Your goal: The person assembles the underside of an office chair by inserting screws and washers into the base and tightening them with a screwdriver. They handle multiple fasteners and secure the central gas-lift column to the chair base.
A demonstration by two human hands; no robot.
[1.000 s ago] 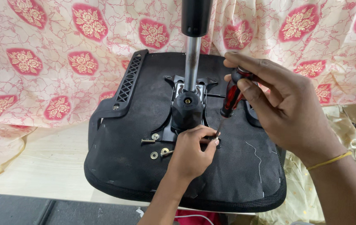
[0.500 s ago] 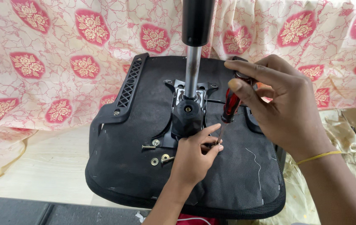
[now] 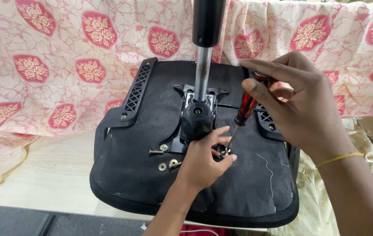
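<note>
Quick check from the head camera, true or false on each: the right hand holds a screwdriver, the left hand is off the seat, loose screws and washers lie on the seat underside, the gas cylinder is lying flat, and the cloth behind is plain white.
1. The right hand holds a red-handled screwdriver. True.
2. The left hand is off the chair seat. False: it rests on the seat, fingers at the screwdriver tip.
3. Loose screws and washers lie on the seat underside. True.
4. The gas cylinder lies flat. False: it stands upright from the mechanism.
5. The cloth behind is plain white. False: cream with pink flowers.
</note>
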